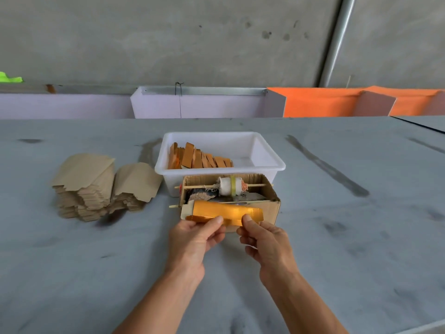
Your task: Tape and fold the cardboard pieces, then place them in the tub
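Observation:
A glossy orange cardboard piece (224,211), partly folded along its length, is held over the front of a small brown cardboard box (272,201). My left hand (195,237) pinches its lower left edge and my right hand (262,237) pinches its lower right edge, thumbs on top. Inside the box a white tape roll (230,186) sits on a wooden stick. Behind it stands a white plastic tub (265,155) with several folded orange pieces (197,159) leaning in its left half. Stacks of flat brown cardboard blanks (96,186) lie to the left.
Everything rests on a wide grey table (337,237) with dark smudges. Lilac and orange partition panels (325,102) line its far edge, with a concrete wall behind them. A second table edge shows at the far right.

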Demonstrator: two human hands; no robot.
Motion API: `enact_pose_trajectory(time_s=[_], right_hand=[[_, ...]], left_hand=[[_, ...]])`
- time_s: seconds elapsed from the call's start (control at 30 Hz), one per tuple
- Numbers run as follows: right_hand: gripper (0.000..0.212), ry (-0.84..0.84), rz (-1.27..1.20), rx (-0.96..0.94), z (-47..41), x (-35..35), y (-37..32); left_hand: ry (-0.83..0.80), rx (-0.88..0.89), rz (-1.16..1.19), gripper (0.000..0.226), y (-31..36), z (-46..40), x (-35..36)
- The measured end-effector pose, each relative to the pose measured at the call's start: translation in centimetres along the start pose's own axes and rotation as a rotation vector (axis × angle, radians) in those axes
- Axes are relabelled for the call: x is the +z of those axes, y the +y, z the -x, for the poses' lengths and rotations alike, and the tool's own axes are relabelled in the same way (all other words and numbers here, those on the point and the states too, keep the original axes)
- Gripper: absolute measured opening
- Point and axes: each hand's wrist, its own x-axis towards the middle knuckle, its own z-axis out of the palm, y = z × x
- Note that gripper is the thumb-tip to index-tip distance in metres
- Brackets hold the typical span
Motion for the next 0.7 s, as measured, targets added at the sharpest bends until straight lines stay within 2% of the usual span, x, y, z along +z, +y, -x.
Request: enact_pose_trajectory(time_s=[0.13, 0.23, 0.37, 0.4, 0.47, 0.57, 0.7], right_hand=[[0.025, -0.039, 0.136, -0.008, 0.7, 0.6, 0.0], [0.032, 0.003, 0.318, -0.094, 0.7, 0.4, -0.3], [0.037, 0.239, 0.798, -0.453, 0.5, -0.3, -1.9], [0.033, 0.285, 0.836, -0.550, 0.4, -0.4, -2.7], [0.021, 0.270, 0.862, -0.674, -0.1, -0.3, -4.4], [0.014, 0.175, 1.004, -0.671, -1.8, 0.6, -6.2], [0.021, 0.059, 1.234, -0.500, -4.8, 2.1, -7.3]], left_hand=[[-0.014, -0.006, -0.024, 0.006, 0.1, -0.1, -1.5], [-0.026, -0.002, -0.009, 0.006, 0.0, -0.2, -2.0], [-0.019, -0.002, 0.025, 0.009, -0.1, -0.7, -2.5], [-0.013, 0.001, 0.021, 0.010, -0.2, -0.8, -2.6], [-0.010, 0.011, 0.009, 0.013, -0.4, -1.0, -2.7], [-0.030, 0.033, 0.000, 0.011, -0.8, -1.2, -2.7], [-0.038, 0.037, -0.001, 0.007, -1.0, -1.4, -2.8]])
